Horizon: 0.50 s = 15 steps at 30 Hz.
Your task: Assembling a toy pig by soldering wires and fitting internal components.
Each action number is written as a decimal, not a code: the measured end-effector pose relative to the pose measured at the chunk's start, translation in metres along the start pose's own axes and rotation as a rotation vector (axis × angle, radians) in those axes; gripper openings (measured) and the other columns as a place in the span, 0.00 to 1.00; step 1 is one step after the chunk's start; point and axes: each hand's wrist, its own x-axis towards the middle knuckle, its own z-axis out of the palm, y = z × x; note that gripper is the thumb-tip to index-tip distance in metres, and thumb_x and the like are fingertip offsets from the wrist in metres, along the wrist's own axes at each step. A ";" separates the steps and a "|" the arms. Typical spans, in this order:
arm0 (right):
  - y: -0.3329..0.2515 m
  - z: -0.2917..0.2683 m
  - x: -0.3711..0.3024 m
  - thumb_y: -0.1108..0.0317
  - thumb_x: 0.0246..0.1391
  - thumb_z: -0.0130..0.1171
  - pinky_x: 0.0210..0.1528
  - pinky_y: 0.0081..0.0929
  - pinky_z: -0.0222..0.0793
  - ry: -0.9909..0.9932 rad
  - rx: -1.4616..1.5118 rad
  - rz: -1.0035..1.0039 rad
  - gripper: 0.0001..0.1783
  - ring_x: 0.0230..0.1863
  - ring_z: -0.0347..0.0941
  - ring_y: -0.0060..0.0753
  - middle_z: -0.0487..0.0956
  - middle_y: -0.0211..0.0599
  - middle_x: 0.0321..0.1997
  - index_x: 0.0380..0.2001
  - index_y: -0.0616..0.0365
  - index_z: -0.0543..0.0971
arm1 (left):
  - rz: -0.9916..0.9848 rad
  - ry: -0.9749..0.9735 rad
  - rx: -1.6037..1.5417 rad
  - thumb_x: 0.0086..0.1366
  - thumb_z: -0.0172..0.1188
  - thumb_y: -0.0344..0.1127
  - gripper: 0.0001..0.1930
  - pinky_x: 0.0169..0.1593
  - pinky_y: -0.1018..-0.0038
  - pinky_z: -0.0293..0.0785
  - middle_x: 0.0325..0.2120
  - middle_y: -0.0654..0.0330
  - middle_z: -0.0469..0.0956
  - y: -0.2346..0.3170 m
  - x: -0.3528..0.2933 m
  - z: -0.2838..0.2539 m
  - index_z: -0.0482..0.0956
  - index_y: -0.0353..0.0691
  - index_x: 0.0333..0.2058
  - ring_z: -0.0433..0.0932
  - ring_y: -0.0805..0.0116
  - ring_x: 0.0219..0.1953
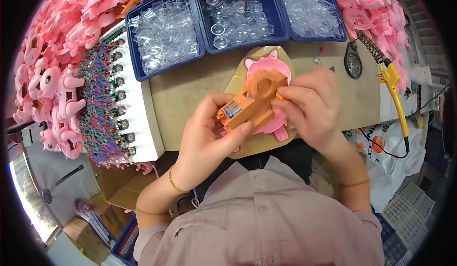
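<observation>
My left hand (208, 135) is closed around an orange plastic housing (257, 87), which has a round hollow at its upper end and a small metal motor (233, 109) in its lower left end. Against the right edge of the housing, my right hand (312, 105) pinches a small orange piece (281, 95) between thumb and fingertips. Beneath both hands lies a pink animal-shaped toy shell (274, 65), partly covered by the housing. The shell rests on a tan pad (243, 152) at the table's front edge.
Three blue bins (203, 41) of clear plastic parts stand at the back. Wired speakers (122, 95) line a white foam board (148, 123) on the left, beside piled pink toy bodies (61, 87). A yellow soldering iron (393, 90) hangs at the right, near a black oval holder (352, 60).
</observation>
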 end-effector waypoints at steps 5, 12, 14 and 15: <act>-0.004 -0.024 0.008 0.56 0.48 0.65 0.43 0.28 0.67 -0.242 0.729 0.495 0.20 0.38 0.71 0.35 0.73 0.40 0.40 0.38 0.61 0.78 | 0.321 -0.039 0.260 0.56 0.63 0.25 0.23 0.43 0.76 0.74 0.43 0.59 0.77 -0.007 -0.009 -0.015 0.70 0.33 0.51 0.78 0.72 0.42; -0.009 -0.040 0.000 0.60 0.39 0.69 0.38 0.30 0.68 -0.330 0.551 0.158 0.23 0.36 0.72 0.36 0.75 0.36 0.36 0.39 0.61 0.78 | 0.706 -0.211 0.789 0.45 0.65 0.24 0.26 0.44 0.72 0.75 0.44 0.50 0.79 0.000 -0.017 -0.020 0.75 0.34 0.47 0.79 0.55 0.46; -0.006 -0.040 -0.004 0.65 0.37 0.69 0.38 0.31 0.68 -0.308 0.560 0.161 0.23 0.36 0.72 0.38 0.75 0.37 0.38 0.40 0.60 0.78 | 0.691 -0.174 0.801 0.45 0.65 0.24 0.26 0.42 0.73 0.74 0.44 0.51 0.79 -0.004 -0.024 -0.016 0.75 0.35 0.47 0.80 0.57 0.46; -0.002 -0.038 -0.005 0.67 0.38 0.69 0.40 0.30 0.68 -0.335 0.623 0.183 0.23 0.38 0.72 0.37 0.75 0.38 0.39 0.41 0.61 0.78 | 0.679 -0.145 0.815 0.44 0.65 0.24 0.26 0.40 0.74 0.74 0.44 0.51 0.79 -0.006 -0.027 -0.013 0.75 0.36 0.47 0.80 0.58 0.45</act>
